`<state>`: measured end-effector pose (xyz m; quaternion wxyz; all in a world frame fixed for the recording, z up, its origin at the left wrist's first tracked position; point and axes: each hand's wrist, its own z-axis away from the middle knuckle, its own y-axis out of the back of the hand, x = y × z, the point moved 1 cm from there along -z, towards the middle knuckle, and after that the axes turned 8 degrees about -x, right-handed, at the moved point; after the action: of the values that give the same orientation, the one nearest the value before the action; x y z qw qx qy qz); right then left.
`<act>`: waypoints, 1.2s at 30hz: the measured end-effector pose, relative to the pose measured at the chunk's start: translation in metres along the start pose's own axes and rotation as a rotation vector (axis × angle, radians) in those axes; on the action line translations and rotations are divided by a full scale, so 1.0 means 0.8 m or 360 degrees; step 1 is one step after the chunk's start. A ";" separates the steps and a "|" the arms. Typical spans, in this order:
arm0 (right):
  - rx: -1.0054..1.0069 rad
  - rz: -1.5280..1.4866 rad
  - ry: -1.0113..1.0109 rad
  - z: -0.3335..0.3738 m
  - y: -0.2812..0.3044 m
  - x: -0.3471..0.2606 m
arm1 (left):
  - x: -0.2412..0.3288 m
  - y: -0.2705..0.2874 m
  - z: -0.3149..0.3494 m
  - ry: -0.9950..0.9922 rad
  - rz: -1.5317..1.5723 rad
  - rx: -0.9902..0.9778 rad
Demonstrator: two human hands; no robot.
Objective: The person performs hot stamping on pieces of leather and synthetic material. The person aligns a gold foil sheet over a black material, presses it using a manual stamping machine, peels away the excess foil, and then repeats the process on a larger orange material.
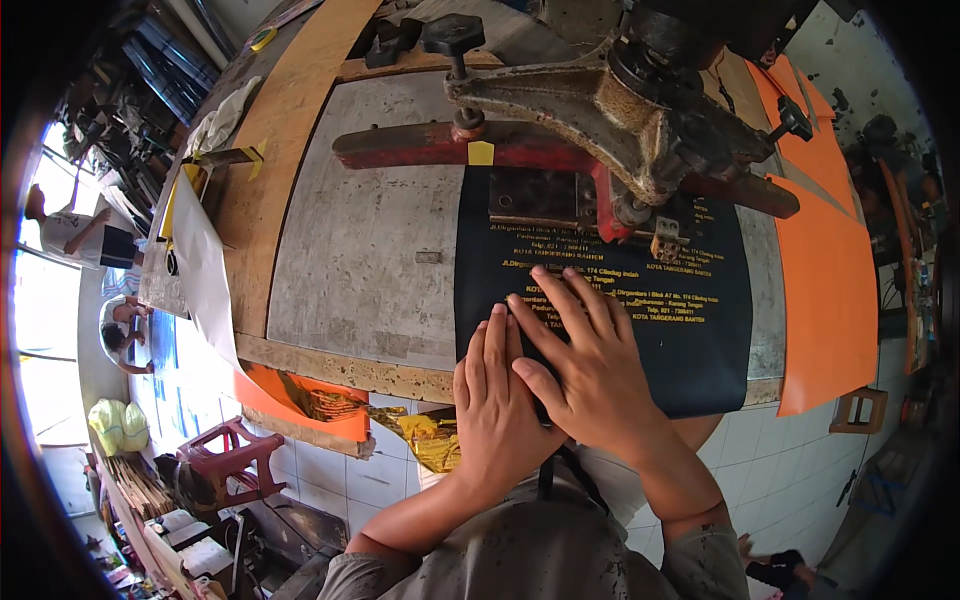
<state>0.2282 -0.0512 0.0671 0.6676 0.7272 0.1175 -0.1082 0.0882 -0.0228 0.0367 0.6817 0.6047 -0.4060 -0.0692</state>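
Note:
A black sheet (690, 365) with several blocks of gold lettering lies on a grey metal plate (350, 240) and hangs over the near edge of the bench. My left hand (500, 400) rests on the sheet's near left part, its fingers straight and pointing away from me. Beside it, my right hand (595, 370) lies flat with fingers spread, their tips reaching the gold print. Both hands hold nothing. Beyond my fingertips a press with a cast metal arm (560, 105) and a worn red bar (400, 147) stands over the far part of the sheet, which it partly hides.
Orange sheets (825, 310) lie at the right. Crumpled gold foil (435, 440) hangs below the front edge, left of my left hand. A white sheet (205, 270) droops at the left, above a dark red stool (235, 455). Two people (95, 235) are farther left.

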 end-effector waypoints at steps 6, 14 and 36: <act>0.0020 0.0057 -0.0143 0.018 0.007 0.001 | -0.003 0.004 0.004 0.0078 -0.0004 -0.0077; -0.0093 -0.0132 -0.0025 0.002 0.001 0.000 | 0.000 0.004 0.003 0.0076 -0.0026 -0.0115; 0.0061 0.0065 -0.0341 0.075 0.008 0.022 | 0.004 0.005 0.001 -0.0006 -0.0317 -0.0083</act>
<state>0.2470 -0.1109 0.0622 0.6643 0.7264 0.0286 -0.1738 0.0879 -0.0239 0.0418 0.6862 0.6240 -0.3431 -0.1483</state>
